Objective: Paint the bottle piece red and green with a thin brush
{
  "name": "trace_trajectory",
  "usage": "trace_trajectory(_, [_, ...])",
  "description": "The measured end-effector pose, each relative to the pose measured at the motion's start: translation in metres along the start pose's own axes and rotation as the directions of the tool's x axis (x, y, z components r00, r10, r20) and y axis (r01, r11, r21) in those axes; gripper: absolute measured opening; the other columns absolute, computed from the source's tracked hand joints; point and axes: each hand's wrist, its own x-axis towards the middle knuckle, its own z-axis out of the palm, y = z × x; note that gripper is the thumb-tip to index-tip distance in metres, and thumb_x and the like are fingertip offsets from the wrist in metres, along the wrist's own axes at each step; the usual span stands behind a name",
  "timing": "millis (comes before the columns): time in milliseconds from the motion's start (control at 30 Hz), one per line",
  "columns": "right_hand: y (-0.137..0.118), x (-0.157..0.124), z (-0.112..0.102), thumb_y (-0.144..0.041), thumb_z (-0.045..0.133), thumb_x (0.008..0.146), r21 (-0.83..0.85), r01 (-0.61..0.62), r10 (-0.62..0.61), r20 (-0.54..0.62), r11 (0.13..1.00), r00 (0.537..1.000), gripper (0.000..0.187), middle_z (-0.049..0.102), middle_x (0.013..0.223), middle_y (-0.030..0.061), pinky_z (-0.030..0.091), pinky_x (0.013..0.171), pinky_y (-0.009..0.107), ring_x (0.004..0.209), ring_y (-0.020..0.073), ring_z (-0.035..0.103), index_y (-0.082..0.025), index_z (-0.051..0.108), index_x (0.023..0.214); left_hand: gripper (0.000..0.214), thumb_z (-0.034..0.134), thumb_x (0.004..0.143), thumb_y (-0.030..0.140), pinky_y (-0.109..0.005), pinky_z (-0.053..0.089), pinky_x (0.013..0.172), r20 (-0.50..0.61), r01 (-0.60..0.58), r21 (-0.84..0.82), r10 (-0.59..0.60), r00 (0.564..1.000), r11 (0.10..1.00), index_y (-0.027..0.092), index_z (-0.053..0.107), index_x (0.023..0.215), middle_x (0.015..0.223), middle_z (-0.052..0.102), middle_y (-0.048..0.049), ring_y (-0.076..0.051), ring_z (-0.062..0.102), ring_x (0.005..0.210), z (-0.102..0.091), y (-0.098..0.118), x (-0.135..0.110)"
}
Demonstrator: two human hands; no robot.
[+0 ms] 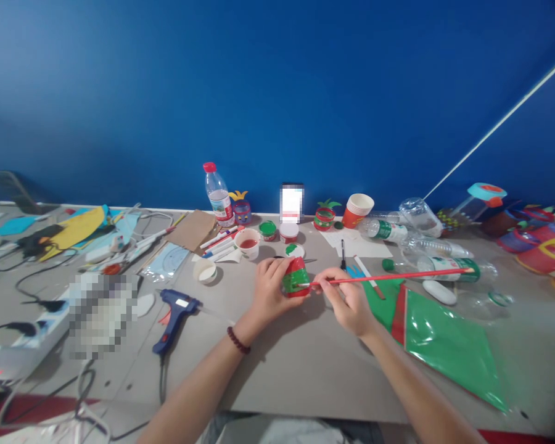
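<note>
1. Head view, centre of the frame: the left hand (272, 285) grasps a small red-and-green cup (298, 275), fingers over its top and thumb below.
2. Just right of centre, the right hand (345, 301) grips a long red brush (398, 275) near its tip; the tip touches the green part of the cup, and the handle runs toward the right of the frame.
3. Above the hands, a tub of green paint (267, 230) and a white cup (247, 244) with reddish liquid stand on the grey surface (277, 382).
4. Left of centre lies a blue glue gun (178, 314); a bottle with a red cap (219, 198) stands in the upper middle.
5. At lower right, a green packet (453, 342) lies flat; clear bottles lie above it.
</note>
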Motion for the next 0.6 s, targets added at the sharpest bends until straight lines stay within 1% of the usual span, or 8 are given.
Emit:
trace_trajectory(100, [0.0,0.001,-0.003,-0.024,0.044,0.1,-0.045,0.033,-0.035,-0.036,0.998,0.999,0.019,0.064,0.083,0.0032,0.051,0.07,0.028,0.075,0.0165,0.063,-0.021,0.058,0.089,0.068,0.081,0.068,0.049,-0.043,0.044,0.09,0.01,0.017,0.003,-0.017,1.0,1.0,0.021,0.057,0.125,0.108,0.069,-0.0089,-0.028,0.055,0.099,-0.001,0.001,0.001])
trace_trajectory(200, [0.001,0.002,-0.007,-0.023,0.044,0.1,-0.083,0.038,-0.044,-0.066,0.996,0.997,0.019,0.064,0.08,0.003,0.05,0.068,0.028,0.073,0.0164,0.064,-0.021,0.058,0.088,0.069,0.081,0.067,0.05,-0.044,0.044,0.092,0.024,0.042,0.014,-0.042,0.999,0.999,0.022,0.057,0.125,0.107,0.068,-0.0088,-0.029,0.055,0.099,-0.001,0.0,0.001])
trace_trajectory(333, [0.002,0.002,-0.011,-0.024,0.044,0.1,-0.137,0.027,-0.041,-0.101,0.99,0.994,0.018,0.065,0.077,0.0028,0.05,0.065,0.028,0.07,0.0166,0.064,-0.021,0.057,0.087,0.07,0.082,0.067,0.049,-0.044,0.044,0.091,0.01,0.03,0.019,-0.03,0.999,0.999,0.022,0.056,0.127,0.109,0.068,-0.0087,-0.028,0.055,0.1,-0.001,0.0,0.0])
trace_trajectory(467, [0.005,0.003,-0.012,-0.022,0.045,0.099,-0.197,0.054,-0.085,-0.148,0.979,0.985,0.018,0.065,0.075,0.0027,0.05,0.064,0.027,0.067,0.0163,0.065,-0.021,0.057,0.085,0.072,0.083,0.066,0.048,-0.043,0.044,0.09,-0.01,0.023,0.016,-0.023,1.0,1.0,0.023,0.055,0.128,0.108,0.067,-0.0083,-0.028,0.054,0.099,-0.002,-0.001,-0.001])
trace_trajectory(533, [0.007,0.003,-0.012,-0.022,0.046,0.098,-0.2,0.051,-0.087,-0.177,0.978,0.98,0.017,0.065,0.075,0.0026,0.05,0.064,0.027,0.067,0.0163,0.065,-0.02,0.058,0.085,0.073,0.083,0.066,0.046,-0.043,0.044,0.091,-0.02,0.025,0.003,-0.024,0.999,1.0,0.022,0.054,0.128,0.108,0.067,-0.0082,-0.028,0.054,0.099,-0.002,-0.002,0.0])
trace_trajectory(600, [0.007,0.002,-0.012,-0.023,0.048,0.098,-0.172,0.026,-0.065,-0.224,0.985,0.973,0.016,0.066,0.075,0.0027,0.05,0.064,0.028,0.067,0.0166,0.066,-0.02,0.059,0.086,0.072,0.083,0.066,0.046,-0.043,0.043,0.091,-0.02,0.035,-0.006,-0.035,0.999,0.999,0.022,0.054,0.128,0.111,0.067,-0.008,-0.028,0.054,0.1,-0.002,-0.003,0.0])
